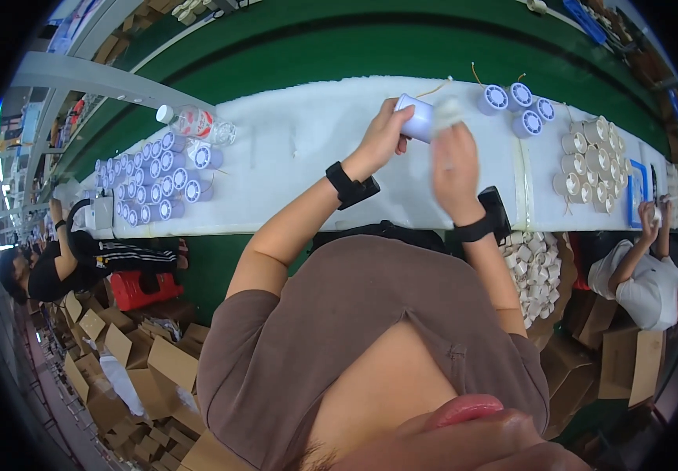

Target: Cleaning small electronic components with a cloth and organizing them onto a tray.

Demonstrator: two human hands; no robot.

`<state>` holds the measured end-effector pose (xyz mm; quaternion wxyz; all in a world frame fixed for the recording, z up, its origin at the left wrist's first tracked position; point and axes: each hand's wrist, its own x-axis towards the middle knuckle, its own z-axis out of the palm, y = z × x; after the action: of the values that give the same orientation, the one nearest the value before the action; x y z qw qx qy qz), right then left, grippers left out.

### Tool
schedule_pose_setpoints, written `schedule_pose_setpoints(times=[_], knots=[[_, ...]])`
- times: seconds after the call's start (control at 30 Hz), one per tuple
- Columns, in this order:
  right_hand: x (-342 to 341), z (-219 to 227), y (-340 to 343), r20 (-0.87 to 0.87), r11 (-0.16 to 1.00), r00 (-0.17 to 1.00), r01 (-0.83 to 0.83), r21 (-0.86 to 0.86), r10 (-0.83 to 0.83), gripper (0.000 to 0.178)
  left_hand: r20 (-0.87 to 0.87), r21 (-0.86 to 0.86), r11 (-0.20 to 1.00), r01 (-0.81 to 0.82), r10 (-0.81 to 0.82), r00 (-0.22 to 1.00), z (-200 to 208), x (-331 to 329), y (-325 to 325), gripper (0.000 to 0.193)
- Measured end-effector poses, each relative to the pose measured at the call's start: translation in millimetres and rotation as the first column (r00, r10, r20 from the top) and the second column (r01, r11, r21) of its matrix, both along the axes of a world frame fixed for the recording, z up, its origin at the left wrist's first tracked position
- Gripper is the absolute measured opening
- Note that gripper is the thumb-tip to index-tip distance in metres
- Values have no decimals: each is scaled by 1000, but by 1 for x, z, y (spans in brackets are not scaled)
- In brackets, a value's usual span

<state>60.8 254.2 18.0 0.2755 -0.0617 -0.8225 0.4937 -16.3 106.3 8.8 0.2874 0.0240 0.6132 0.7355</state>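
Note:
My left hand (383, 135) is wrapped round a pale lavender plastic cylinder (417, 119), holding it tilted above the white-covered table. A thin tan wire (435, 89) sticks out beside its far end. Close to the cylinder's right end, my right hand (456, 161) is smeared by motion. At its fingertips is a whitish thing (450, 112), too blurred to name. Beyond my right hand stand several lavender cylinders (527, 123) with slotted round ends, some with wires.
On the left are rows of lavender cylinders (168, 161) and a clear bottle (197, 124) lying down. White cups (590, 165) and a blue frame (637, 192) are at right. White parts (531, 275) fill a box below. Two people (645, 275) (60, 263) sit either side.

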Motion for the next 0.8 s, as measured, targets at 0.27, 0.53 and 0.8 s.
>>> schedule_pose_setpoints(times=[0.27,0.53,0.8], knots=[[-14,1,-14,155,770,856,-346,-536,493,45,-795,-363,908,-211,-183,578,16,29,-7,42],[0,-13,8,-181,-32,804,-198,-980,567,52,-749,125,985,-119,172,640,26,33,-12,40],[-5,47,-30,-180,856,901,-431,-284,394,38,243,642,767,-24,-173,954,26,41,-17,35]])
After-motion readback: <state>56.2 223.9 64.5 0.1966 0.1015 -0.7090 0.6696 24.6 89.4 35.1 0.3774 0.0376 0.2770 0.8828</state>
